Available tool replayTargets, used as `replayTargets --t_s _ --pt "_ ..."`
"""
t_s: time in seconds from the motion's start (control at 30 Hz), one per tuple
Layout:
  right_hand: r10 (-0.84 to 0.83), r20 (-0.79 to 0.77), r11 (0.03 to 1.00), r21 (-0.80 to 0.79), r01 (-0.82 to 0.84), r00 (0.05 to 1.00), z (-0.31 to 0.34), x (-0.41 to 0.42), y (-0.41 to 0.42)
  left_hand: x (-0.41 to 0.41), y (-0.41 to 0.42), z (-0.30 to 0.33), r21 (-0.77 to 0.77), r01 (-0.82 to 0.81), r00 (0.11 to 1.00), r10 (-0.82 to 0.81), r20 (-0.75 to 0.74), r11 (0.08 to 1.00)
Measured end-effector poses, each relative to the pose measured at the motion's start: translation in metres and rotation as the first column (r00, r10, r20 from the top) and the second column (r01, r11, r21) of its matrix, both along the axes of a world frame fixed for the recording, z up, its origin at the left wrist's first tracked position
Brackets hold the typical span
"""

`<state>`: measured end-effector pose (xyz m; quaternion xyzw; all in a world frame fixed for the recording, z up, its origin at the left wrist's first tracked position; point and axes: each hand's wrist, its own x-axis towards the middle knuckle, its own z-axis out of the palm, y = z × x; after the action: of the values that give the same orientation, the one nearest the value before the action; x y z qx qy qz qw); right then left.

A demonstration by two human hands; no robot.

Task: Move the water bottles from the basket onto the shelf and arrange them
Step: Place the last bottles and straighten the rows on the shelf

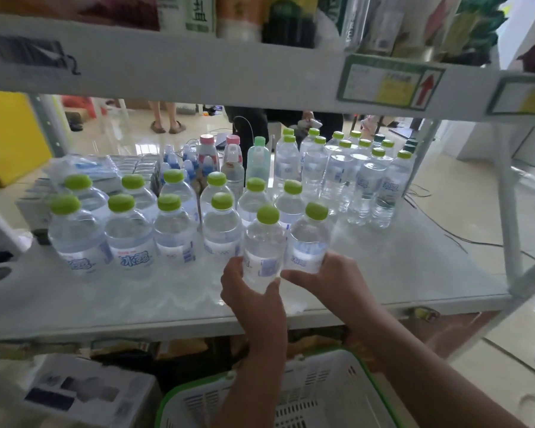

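Two clear water bottles with green caps are above the white shelf [399,273], near its front. My left hand [247,291] grips the left bottle [263,245] round its lower body. My right hand [334,279] grips the right bottle [309,239] from the right side. The two bottles stand side by side, almost touching, tilted slightly. To their left, several same bottles [127,239] stand in two rows on the shelf. The white basket with a green rim [318,393] sits below, under my forearms; its inside looks bare where visible.
Taller green-capped bottles [365,177] stand grouped at the back right of the shelf. Pink-capped bottles [209,156] and small packs stand at the back middle. The upper shelf's edge [229,69] hangs overhead. A white box [84,390] lies below left. A person's legs are visible behind.
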<state>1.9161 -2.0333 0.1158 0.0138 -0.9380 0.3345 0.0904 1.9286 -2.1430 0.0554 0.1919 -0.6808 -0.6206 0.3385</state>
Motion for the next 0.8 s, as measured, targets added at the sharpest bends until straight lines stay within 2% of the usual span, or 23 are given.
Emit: replayTargets --t_s 0.13,0.27,0.37,0.8 --pt "-0.005 0.026 0.999 -0.043 0.006 1.0 -0.011 -0.009 -0.003 -0.005 0.005 -0.008 -0.101 -0.045 0.999 0.043 -0.016 0.994" --pt "-0.013 0.038 0.998 -0.056 0.015 0.999 -0.015 -0.016 -0.004 -0.005 0.011 -0.013 -0.199 -0.138 0.984 0.156 0.081 0.97" --pt "-0.006 0.038 0.998 -0.064 0.009 0.999 -0.016 -0.022 -0.005 -0.003 0.012 -0.018 -0.256 -0.147 0.981 0.175 0.089 0.955" --pt "-0.006 0.061 0.997 -0.077 0.011 0.998 -0.022 -0.034 -0.006 -0.009 0.015 -0.022 -0.275 -0.179 0.976 0.206 0.073 0.944"
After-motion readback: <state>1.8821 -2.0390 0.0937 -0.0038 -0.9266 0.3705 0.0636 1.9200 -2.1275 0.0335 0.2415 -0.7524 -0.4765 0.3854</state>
